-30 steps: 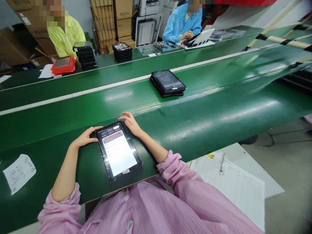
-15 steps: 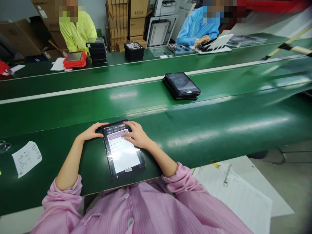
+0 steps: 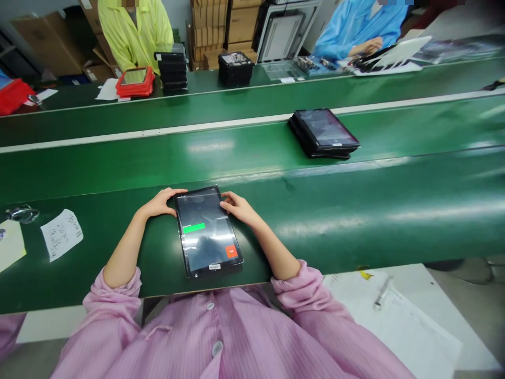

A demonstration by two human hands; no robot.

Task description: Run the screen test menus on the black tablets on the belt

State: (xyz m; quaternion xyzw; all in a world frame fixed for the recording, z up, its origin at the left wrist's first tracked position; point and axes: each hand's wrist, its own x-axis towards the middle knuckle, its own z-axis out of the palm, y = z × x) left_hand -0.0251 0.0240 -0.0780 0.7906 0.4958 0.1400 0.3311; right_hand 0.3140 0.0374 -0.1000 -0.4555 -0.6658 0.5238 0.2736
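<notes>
Across the full width, a long green bench [image 3: 355,210], glossy and slightly uneven, crossed lengthwise by a raised white strip [image 3: 221,125] and, nearer, by a thin seam. On the sheen, pale blurred patches of reflected light, broadest to the right. Beyond the far edge, a plain grey wall [image 3: 180,11], mostly hidden behind furniture and packaging. At far left, large brown cartons [image 3: 43,42], partly in shadow; toward the centre, stacked cardboard boxes [image 3: 242,25] beside a pale-framed metal unit [image 3: 282,34]. At lower right, a white side surface [image 3: 445,310] over bare grey floor [image 3: 483,310], with a dark rounded shape [image 3: 445,266] under the bench, too cut off to name.
</notes>
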